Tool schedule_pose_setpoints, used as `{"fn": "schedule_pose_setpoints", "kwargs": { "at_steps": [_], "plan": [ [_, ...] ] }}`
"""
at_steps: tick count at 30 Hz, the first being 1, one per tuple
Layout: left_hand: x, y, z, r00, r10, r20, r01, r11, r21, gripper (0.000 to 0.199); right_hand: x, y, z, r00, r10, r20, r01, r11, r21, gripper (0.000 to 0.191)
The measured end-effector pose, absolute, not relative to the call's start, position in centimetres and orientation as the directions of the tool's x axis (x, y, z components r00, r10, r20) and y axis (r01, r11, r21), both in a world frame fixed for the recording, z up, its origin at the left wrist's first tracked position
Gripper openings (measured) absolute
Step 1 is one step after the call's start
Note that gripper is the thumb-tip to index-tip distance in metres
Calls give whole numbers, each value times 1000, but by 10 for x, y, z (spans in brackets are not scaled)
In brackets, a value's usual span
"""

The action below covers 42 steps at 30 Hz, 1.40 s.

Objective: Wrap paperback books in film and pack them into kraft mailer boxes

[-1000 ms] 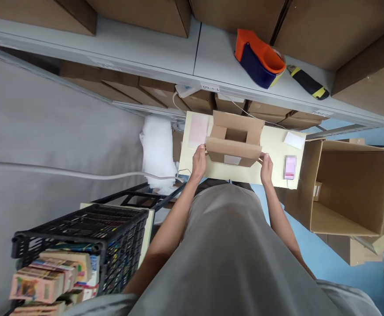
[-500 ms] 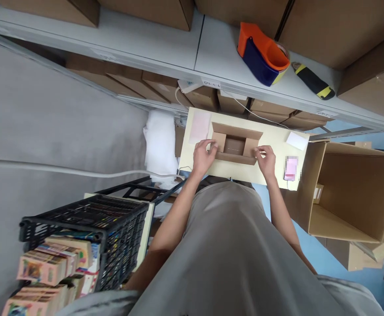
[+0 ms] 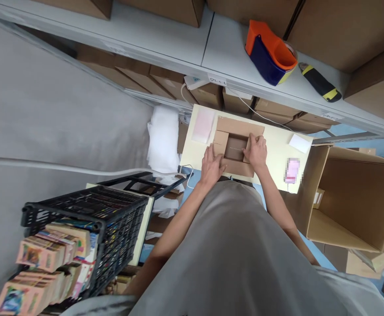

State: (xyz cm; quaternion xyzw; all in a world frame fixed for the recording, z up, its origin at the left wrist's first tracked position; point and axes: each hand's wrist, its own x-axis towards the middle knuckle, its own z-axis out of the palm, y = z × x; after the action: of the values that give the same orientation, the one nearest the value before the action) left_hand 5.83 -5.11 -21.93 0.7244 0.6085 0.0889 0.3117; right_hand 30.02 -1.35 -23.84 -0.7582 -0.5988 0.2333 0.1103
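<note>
A small brown cardboard box [image 3: 237,125] lies on the pale tabletop [image 3: 277,140], its top flaps folded outward around a rectangular opening. My left hand [image 3: 211,164] touches the box's near left corner, fingers spread over the left flap and thumb along the near flap. At the right side, my right hand [image 3: 257,149] has its bent fingers over the right flap, with the thumb at the edge of the opening. Inside the box I make out only bare cardboard with a thin light line across the bottom.
An orange and blue tape dispenser [image 3: 271,55] and a black-yellow utility knife [image 3: 320,83] lie on the shelf above. A pink-screened phone [image 3: 291,170] is at the table's right. A large open carton [image 3: 353,193] stands right; a black crate [image 3: 113,237] of books stands lower left.
The far and near flaps, formerly more upright, now lie spread outward. My left hand has moved to the near left corner, and my right hand has shifted up and inward onto the right flap.
</note>
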Motion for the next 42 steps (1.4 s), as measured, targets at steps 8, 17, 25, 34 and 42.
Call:
{"fn": "schedule_pose_setpoints", "kwargs": {
  "at_steps": [8,17,25,34,42],
  "plan": [
    [73,-35,-238,191,961,-202,734,-3,679,63,317,-40,-223,226,969,-98,790,-241,-563,63],
    [67,-18,-238,105,974,-202,714,67,697,90,353,-90,-214,390,918,-74,769,-369,-523,58],
    [60,-11,-252,95,965,-244,664,122,738,98,324,-93,-226,466,882,-70,757,-438,-485,54],
    [-10,7,-279,-153,872,-465,334,489,806,74,321,-89,-218,541,839,-57,750,-512,-418,54],
    [-32,40,-294,-30,832,-554,37,555,831,42,213,-33,-152,377,926,10,753,-300,-586,53]
  ]
}}
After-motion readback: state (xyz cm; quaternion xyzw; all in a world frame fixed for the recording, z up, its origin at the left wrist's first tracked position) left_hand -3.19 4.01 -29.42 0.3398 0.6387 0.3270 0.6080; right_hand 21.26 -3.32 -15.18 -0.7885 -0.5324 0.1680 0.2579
